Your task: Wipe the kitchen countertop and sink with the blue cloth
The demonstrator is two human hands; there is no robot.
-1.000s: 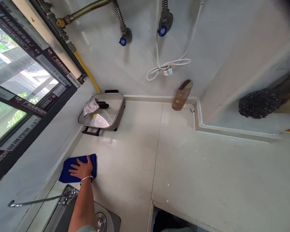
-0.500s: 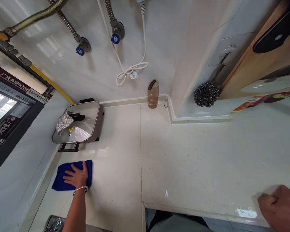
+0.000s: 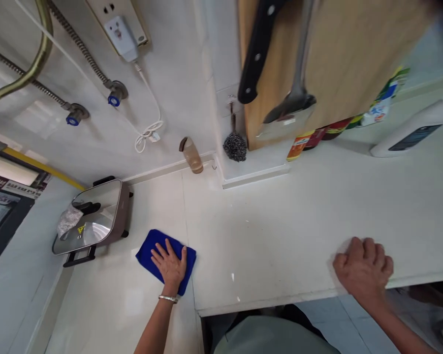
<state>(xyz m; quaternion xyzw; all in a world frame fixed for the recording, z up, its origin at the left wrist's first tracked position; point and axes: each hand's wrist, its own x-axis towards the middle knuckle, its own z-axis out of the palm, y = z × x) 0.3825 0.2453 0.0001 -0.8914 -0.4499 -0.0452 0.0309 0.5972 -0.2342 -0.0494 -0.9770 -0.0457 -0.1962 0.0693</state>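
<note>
Two hands are on the worktop (image 3: 280, 231), and your left hand (image 3: 169, 265) lies flat on a blue cloth (image 3: 146, 249) at lower centre of the frame. Its fingers (image 3: 177, 260) are open and spread, pressing down on the cloth rather than gripping it. A thin bangle sits on that wrist. Your right hand (image 3: 362, 268) rests out at lower right, near the worktop's front edge, with its fingers (image 3: 369, 250) curled closed. You can't tell from this view whether anything small is tucked inside them, though nothing shows.

The step in hand looks like wiping the worktop with the cloth, and the right hand may be working the surface too. The next move calls for keeping the left palm flat and sliding the cloth across the open stretch of worktop. Steer it around the pan (image 3: 123, 216) at left, which has a grey rag (image 3: 69, 221) lying on its glass lid (image 3: 99, 199).

Along the back, a brown bottle (image 3: 191, 155) stands against the wall, just beside a steel scourer (image 3: 235, 147) hanging at the corner. At upper centre, a wooden board (image 3: 339, 49) carries a black-handled knife (image 3: 257, 54). Small jars (image 3: 313, 140) stand below the board.
</note>
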